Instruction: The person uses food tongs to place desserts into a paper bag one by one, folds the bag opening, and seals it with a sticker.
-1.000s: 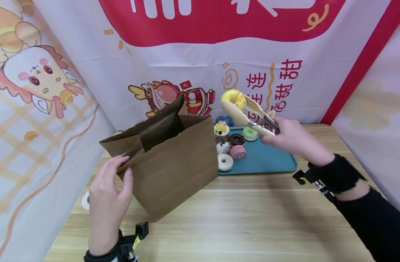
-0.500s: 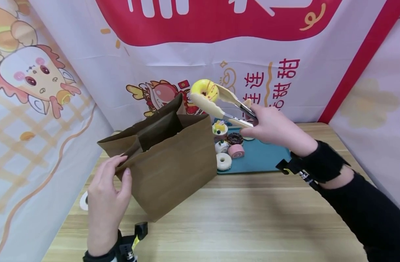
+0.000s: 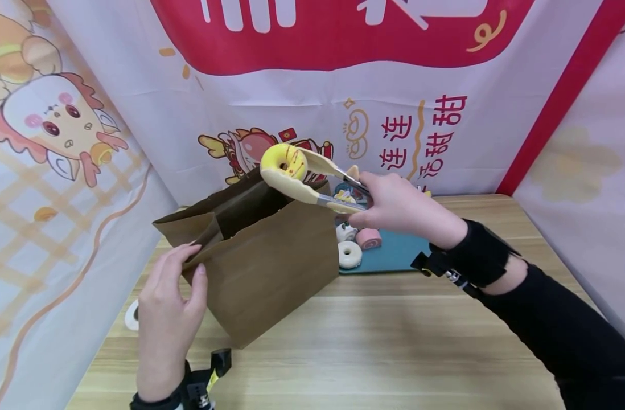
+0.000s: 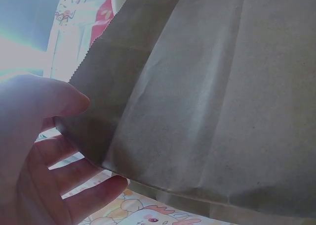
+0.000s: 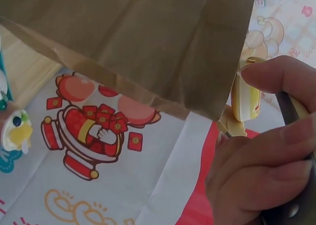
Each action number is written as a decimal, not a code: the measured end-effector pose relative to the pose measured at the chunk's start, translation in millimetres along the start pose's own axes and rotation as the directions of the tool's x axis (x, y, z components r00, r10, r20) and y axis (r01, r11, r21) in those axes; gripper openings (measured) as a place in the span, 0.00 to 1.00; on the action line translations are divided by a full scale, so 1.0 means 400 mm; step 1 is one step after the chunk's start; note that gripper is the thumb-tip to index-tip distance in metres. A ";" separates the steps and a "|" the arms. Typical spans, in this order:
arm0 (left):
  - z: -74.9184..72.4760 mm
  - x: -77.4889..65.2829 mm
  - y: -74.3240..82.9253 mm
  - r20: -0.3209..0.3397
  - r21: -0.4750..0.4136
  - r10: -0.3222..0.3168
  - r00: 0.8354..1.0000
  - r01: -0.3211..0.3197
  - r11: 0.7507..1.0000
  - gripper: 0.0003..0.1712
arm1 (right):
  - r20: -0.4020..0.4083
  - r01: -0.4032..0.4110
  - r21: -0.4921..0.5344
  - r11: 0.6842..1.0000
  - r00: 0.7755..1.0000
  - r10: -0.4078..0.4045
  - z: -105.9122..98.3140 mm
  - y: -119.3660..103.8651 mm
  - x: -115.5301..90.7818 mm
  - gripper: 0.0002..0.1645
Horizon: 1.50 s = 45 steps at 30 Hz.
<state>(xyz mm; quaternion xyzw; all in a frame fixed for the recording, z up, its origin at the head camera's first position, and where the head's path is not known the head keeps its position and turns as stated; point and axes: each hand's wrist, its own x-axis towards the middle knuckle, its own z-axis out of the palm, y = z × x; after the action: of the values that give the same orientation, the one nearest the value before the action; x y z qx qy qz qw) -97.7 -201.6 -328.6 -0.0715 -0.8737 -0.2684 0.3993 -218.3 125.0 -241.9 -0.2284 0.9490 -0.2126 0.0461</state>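
Observation:
A brown paper bag [image 3: 271, 273] stands upright on the table with its mouth open. At its near-left top edge, my left hand [image 3: 166, 313] pinches the paper; in the left wrist view the thumb [image 4: 64, 97] and fingers lie on opposite sides of the edge. My right hand [image 3: 402, 208] grips a pair of tongs [image 3: 294, 188] with cream-coloured tips. Between those tips a yellow doughnut [image 3: 270, 162] with red drizzle is held over the far-right part of the bag's mouth. The right wrist view shows the doughnut [image 5: 251, 104] edge-on, partly behind the thumb.
Right of the bag lies a blue tray [image 3: 389, 256], partly hidden by the right arm. On it sit a white doughnut [image 3: 350, 262], a pink roll cake [image 3: 369, 238] and other small cakes. A white round object [image 3: 131, 316] lies left of the bag. Printed cloth walls [image 3: 271, 91] enclose the table.
My right hand has carried the tongs and yellow doughnut leftward, from above the tray to over the bag's mouth, dipping slightly at the end. The left hand and bag have stayed put.

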 end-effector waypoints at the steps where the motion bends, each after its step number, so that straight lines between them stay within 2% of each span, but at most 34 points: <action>1: 0.000 0.000 0.000 0.002 0.001 0.000 1.000 0.000 1.000 0.18 | 0.010 0.005 -0.007 1.000 1.000 -0.005 0.002 -0.004 0.002 0.25; 8: 0.005 -0.003 -0.001 -0.010 0.001 -0.001 1.000 0.001 1.000 0.18 | 0.059 0.014 -0.001 1.000 0.998 -0.014 0.007 -0.038 0.007 0.26; 12: 0.009 -0.005 -0.005 -0.030 -0.008 0.011 0.999 -0.011 1.000 0.18 | 0.112 0.014 0.024 1.000 0.994 -0.016 0.010 -0.054 0.013 0.32; 16: 0.009 -0.006 -0.004 -0.036 -0.019 0.018 0.999 -0.019 1.000 0.19 | 0.164 -0.025 0.061 0.998 0.986 0.015 0.014 -0.067 0.017 0.39; 24: 0.002 -0.005 -0.001 0.006 -0.001 0.002 1.000 -0.002 1.000 0.17 | 0.162 -0.065 0.034 0.997 0.985 0.058 0.016 -0.074 0.018 0.45; 27: 0.003 -0.006 0.000 -0.002 -0.008 0.006 1.000 -0.006 1.000 0.17 | 0.135 -0.066 0.040 0.997 0.989 0.060 0.011 -0.065 0.014 0.39; 31: 0.006 -0.007 0.000 -0.011 -0.012 0.006 1.000 -0.006 1.000 0.18 | 0.061 -0.048 0.021 0.999 0.997 0.046 0.005 -0.040 0.004 0.30; 39: 0.010 -0.006 -0.001 -0.046 -0.018 0.023 0.999 -0.024 1.000 0.18 | -0.056 -0.083 0.032 0.996 0.995 0.085 0.003 0.034 -0.019 0.27; 45: 0.011 -0.005 0.003 -0.053 -0.025 0.032 0.998 -0.033 0.999 0.18 | -0.072 -0.104 0.070 0.992 0.991 0.109 0.002 0.087 -0.041 0.28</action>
<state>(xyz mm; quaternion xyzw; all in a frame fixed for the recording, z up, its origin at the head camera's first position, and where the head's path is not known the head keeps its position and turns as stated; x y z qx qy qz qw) -98.9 -197.9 -331.8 -0.0838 -0.8581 -0.2748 0.4256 -217.9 160.2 -257.8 -0.1675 0.9533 -0.2496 0.0289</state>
